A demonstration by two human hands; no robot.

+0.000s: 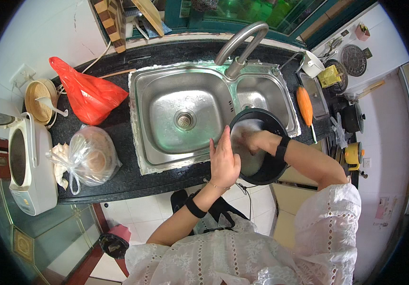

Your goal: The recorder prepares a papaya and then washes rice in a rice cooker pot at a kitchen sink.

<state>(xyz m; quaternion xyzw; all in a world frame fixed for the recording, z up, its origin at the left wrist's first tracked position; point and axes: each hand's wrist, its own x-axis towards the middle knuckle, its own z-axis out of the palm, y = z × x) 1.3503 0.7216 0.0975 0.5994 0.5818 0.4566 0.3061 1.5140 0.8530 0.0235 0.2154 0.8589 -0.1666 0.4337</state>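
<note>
A dark inner pot [279, 167] rests over the front edge of the double-bowl steel sink [190, 76], by the smaller bowl. Cloudy water [249, 165] with whitish contents, possibly rice, shows inside it. My right hand [256, 141] is dipped into the pot; its fingertips are hidden in the liquid, so its grip cannot be told. My left hand [224, 158] lies flat against the pot's left outer side, fingers extended and thumb near the rim. The curved steel faucet [241, 39] stands behind the bowls, with no water seen running from it.
Left of the sink are a red plastic bag [88, 94], a clear bag with round items [95, 156], an open white rice cooker [35, 167] and a steamer basket [40, 101]. To the right lie an orange-handled tool [304, 105], a metal tray [315, 94] and a white pot [311, 64].
</note>
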